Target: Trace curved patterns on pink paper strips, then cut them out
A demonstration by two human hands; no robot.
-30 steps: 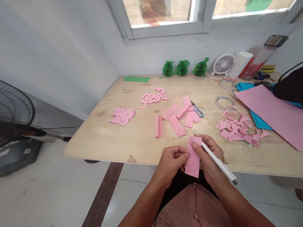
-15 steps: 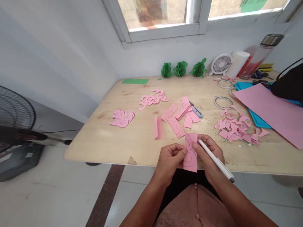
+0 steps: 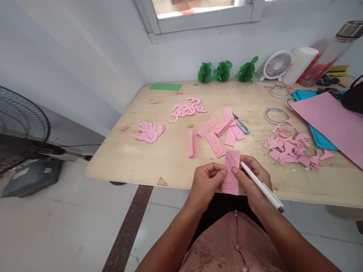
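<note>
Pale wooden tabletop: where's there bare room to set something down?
Largest bare patch: front left, bordered by the pink scalloped paper stack, the folded pink paper strip and the left hand. A smaller one lies between the green ruffled paper figures and the marked pink paper strips. Crowded: the right side, with loose pink paper scraps, thin grey rings and blue sheets.

Bright, soft daylight; window pane (image 3: 195, 7) overexposed at lower edge. Lower left wall (image 3: 82, 128) in grey shade; pale glare on floor tiles (image 3: 147, 226). Wide-angle distortion: bottle (image 3: 326, 60) leans outward near right edge. Floor fan (image 3: 22, 130) soft; lines on pink strip (image 3: 230, 178) legible.
</note>
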